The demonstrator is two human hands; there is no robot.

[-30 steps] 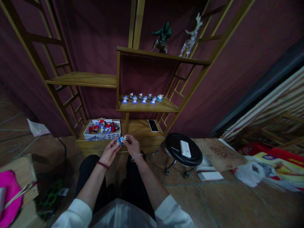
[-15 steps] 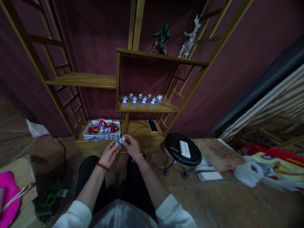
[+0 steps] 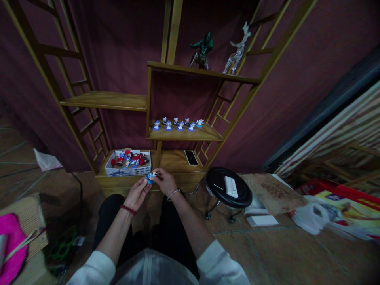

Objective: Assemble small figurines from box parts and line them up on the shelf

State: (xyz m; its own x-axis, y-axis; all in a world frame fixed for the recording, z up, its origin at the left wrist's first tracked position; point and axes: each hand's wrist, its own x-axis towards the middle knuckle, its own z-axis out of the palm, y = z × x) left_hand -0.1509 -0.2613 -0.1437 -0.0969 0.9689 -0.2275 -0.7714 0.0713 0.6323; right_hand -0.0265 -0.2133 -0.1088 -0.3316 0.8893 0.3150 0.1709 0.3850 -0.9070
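Observation:
Between my two hands is a small blue-and-white figurine with a blue base. My left hand pinches it from the left, at the base. My right hand grips its upper part from the right, fingers curled round it. Just behind my hands, a white patterned box holds several red, blue and dark figurines lying jumbled. On the middle shelf several small figurines stand upright in two rows, most on purple bases; a blue-based one is at the right end.
A phone lies on the lower shelf. Above are a green figure and a clear deer. To my right stands a black wheeled stool with a white object on it; plastic bags and boxes lie beyond. A pink item is at left.
The view has shifted very slightly. Both hands keep hold of the same figurine at nearly the same spot, with only a slight shift of the fingers.

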